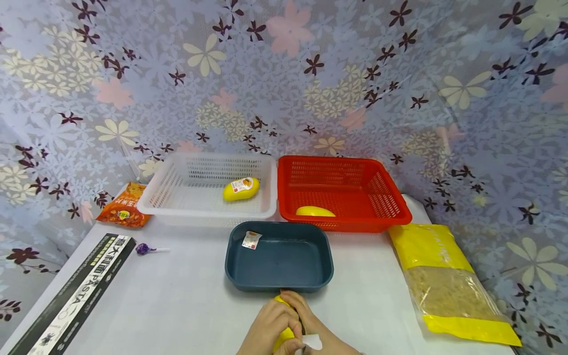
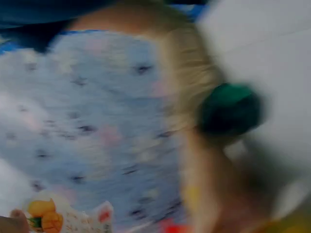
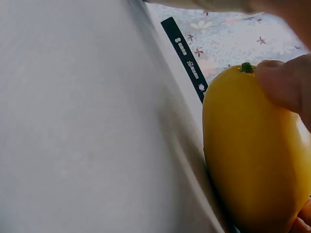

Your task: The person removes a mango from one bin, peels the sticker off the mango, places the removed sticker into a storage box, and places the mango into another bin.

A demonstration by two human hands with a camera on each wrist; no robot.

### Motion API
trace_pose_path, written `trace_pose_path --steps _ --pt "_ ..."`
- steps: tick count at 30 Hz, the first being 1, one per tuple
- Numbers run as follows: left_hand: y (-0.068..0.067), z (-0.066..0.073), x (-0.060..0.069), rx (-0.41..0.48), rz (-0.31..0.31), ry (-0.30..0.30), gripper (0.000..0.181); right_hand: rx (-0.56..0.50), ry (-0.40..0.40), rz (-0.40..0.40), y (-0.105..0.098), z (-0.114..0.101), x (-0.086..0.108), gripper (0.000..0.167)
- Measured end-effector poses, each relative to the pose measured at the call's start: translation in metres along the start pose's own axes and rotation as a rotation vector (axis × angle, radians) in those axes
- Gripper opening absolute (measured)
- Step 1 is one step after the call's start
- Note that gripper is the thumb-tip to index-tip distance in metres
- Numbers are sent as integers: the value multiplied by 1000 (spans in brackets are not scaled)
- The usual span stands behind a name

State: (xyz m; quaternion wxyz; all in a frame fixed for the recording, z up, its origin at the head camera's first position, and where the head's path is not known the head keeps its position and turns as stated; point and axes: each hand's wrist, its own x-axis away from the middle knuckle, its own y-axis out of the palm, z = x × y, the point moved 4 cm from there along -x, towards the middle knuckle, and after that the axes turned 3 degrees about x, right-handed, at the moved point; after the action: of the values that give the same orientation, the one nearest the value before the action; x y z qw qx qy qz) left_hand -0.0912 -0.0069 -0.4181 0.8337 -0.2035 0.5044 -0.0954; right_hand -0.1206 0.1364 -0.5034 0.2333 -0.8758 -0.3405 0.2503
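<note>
My right hand (image 1: pixel 306 315) grips a yellow mango (image 3: pixel 252 150), its thumb pressed beside the small green stem nub in the right wrist view. In the head view, only strips of that mango show between the two hands. My left hand (image 1: pixel 272 323) leans over the mango and pinches a white sticker label (image 1: pixel 313 341) between thumb and fingertip. The left wrist view is blurred; there, the label (image 2: pixel 73 217) shows its printed mango picture, with a fingertip at its edge. Whether the label still touches the mango, I cannot tell.
Ahead sits a dark blue tray (image 1: pixel 279 283) with a loose label (image 1: pixel 251 240) inside. Behind are a white basket (image 1: pixel 206 214) holding a labelled mango (image 1: pixel 241 189) and a red basket (image 1: pixel 350 224) holding another mango (image 1: pixel 315 211). A pasta box (image 1: pixel 75 296), lollipop (image 1: pixel 144 249), orange snack bag (image 1: pixel 124 204) and yellow bag (image 1: pixel 452 281) flank them.
</note>
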Motion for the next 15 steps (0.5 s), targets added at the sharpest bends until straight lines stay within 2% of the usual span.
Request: trace_pose_path --steps 1,3,5,7,10,12,14,15 --pt "-5 3 -8 35 26 19 28 -50 42 -14 0 0 0 96" --pt "-16 4 -23 106 63 -16 20 -164 130 -54 1 1 0 102" --pt "-26 -2 -34 154 84 -127 9 -263 208 -76 2 2 0 106" --pt "-31 -13 -40 162 91 -249 5 -305 207 -79 2 2 -1 106" --pt "-34 -35 -44 165 90 -386 10 -180 119 -46 0 3 -1 101" --pt "-35 -50 -47 140 103 -431 8 -108 58 -21 -1 3 -1 101" --pt "-35 -64 -50 136 113 -500 5 -69 26 -7 -1 3 -1 101" --pt "-35 -71 -51 129 117 -539 4 -85 46 -9 -1 4 -2 101"
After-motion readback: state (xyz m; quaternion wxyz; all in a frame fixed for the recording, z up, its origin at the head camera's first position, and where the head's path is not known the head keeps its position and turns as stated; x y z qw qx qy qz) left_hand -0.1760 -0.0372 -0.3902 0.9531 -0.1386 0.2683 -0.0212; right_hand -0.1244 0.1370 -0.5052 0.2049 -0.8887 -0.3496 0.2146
